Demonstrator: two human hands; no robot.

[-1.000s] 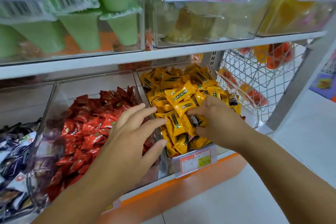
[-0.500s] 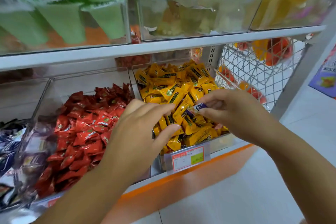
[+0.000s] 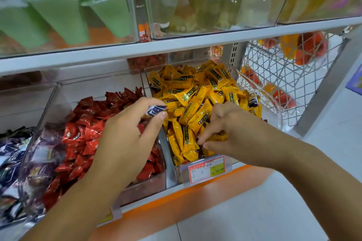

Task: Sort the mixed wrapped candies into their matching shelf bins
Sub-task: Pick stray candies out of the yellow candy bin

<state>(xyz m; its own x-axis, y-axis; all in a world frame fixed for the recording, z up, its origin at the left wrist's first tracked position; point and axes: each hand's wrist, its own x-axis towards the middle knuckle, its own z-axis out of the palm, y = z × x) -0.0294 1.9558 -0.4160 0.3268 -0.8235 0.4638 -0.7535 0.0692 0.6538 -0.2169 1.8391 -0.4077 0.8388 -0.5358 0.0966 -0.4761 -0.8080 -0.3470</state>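
At the far left, a clear bin of dark blue and white candies (image 3: 11, 162) is cut off by the frame edge. Beside it is a clear bin heaped with red candies (image 3: 82, 137); glare on its front wall blurs the nearest pieces. The left hand (image 3: 125, 139) hovers over the red bin's right end, its back toward the camera, hiding the candies beneath. Its thumb and forefinger pinch a small blue-and-white candy (image 3: 155, 109), held over the divide between the red bin and the yellow candies (image 3: 195, 92). Its other fingers cannot be made out. The right hand (image 3: 235, 133) reaches down into the yellow pile, fingers curled with their tips near the thumb; whether they grip a piece cannot be told. A price tag (image 3: 207, 168) hangs on that bin's front. Farthest right, a wire basket (image 3: 284, 76) holds blurred orange and red packets.
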